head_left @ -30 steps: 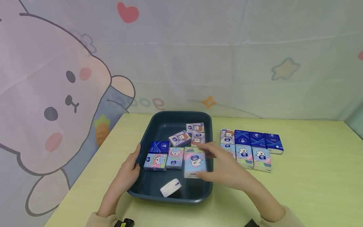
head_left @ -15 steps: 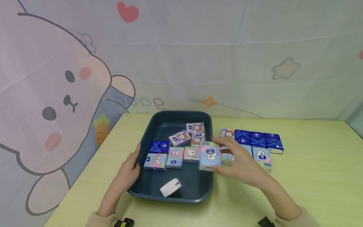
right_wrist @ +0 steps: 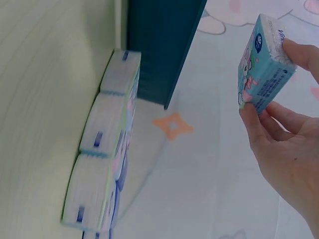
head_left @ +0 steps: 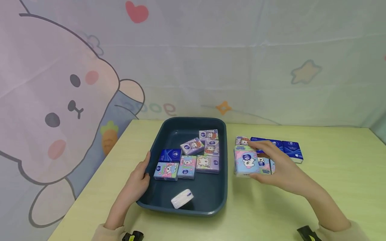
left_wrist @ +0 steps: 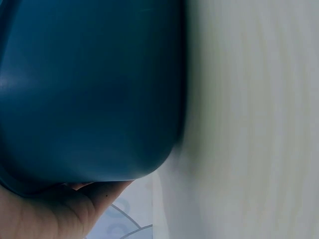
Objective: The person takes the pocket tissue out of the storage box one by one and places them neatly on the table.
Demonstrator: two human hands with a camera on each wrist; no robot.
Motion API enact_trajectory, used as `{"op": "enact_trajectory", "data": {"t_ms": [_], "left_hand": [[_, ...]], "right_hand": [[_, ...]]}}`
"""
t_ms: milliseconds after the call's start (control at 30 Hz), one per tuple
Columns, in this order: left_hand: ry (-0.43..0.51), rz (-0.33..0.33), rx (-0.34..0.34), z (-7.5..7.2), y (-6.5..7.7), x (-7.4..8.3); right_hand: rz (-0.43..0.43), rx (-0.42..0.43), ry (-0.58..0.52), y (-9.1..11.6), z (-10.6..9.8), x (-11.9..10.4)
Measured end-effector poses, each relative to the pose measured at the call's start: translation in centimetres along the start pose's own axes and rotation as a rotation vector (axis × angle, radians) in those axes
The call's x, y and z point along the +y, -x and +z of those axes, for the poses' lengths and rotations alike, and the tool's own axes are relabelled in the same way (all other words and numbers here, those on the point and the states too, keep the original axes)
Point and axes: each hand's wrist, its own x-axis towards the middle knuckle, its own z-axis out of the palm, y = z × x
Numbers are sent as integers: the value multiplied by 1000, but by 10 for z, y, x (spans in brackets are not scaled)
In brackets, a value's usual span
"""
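My right hand holds a pale blue and pink tissue pack by its edges, thumb at the near end and fingers at the far end. It is raised above the pack rows right of the dark blue plastic tub; in the right wrist view the held tissue pack is clear of the table. With my left hand I grip the tub's left rim. In the left wrist view, fingers lie against its outer wall. Inside are several purple packs, a navy pack, pink-and-blue packs and a white-sided pack.
Right of the tub, navy packs and a purple pack form a back row. Blue packs stand before them, partly hidden by my right hand. A printed cloth hangs behind the pale table.
My right hand has lifted the tissue pack out of the tub and carried it right, over the rim to the packs on the table. My left hand stays at the tub.
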Motion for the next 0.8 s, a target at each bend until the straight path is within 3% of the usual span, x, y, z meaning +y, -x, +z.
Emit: {"op": "enact_trajectory", "data": {"t_ms": [500,800], "left_hand": [[8,-6,-26,5,-5,-2],[-5,-3,-16,1,-2,-3]], "right_hand": [[16,55,135,30,-35,49],[67,67,144,43,-62,85]]}}
